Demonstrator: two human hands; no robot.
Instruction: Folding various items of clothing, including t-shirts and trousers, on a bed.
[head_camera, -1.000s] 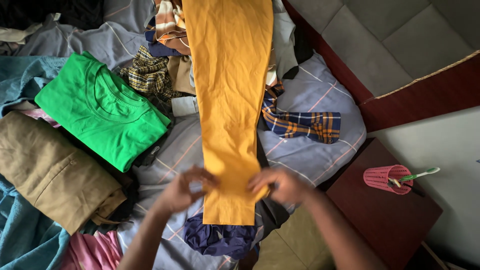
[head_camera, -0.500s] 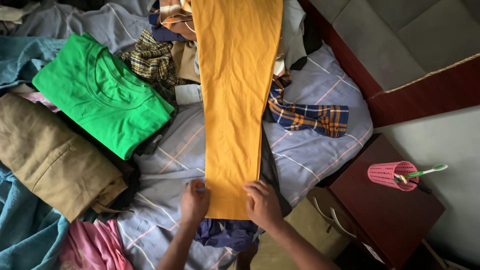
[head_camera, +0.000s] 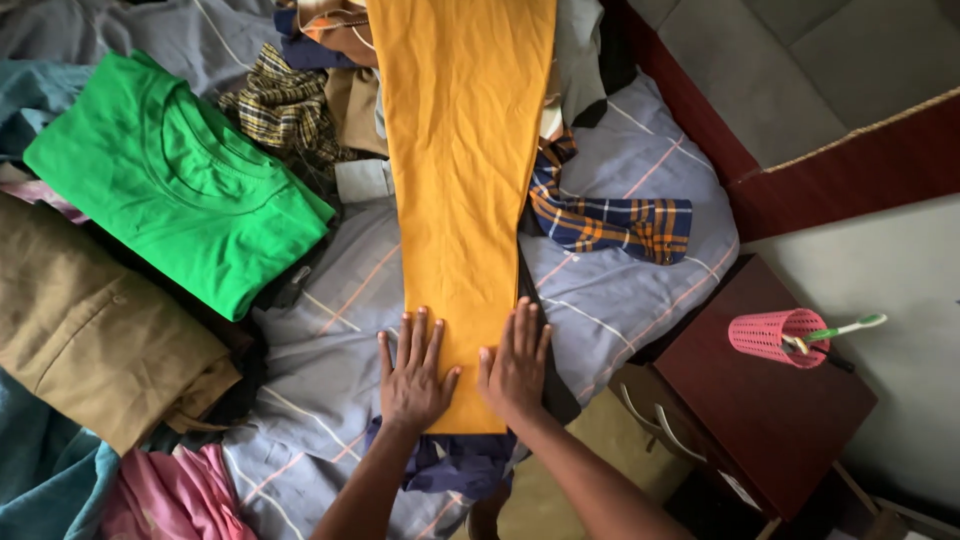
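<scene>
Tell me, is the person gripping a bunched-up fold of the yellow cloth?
No: both the left hand and the right hand lie flat, fingers spread, on the yellow cloth.

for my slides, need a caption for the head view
Both hands, left and right, pressed flat on yellow trousers on a bed.

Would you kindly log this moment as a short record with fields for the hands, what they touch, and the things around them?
left hand: flat, palm down, fingers spread
right hand: flat, palm down
touching: lower end of yellow garment, laid out long on the bed
left of it: folded green shirt, folded khaki trousers
right of it: plaid cloth
on nightstand: pink cup
</scene>
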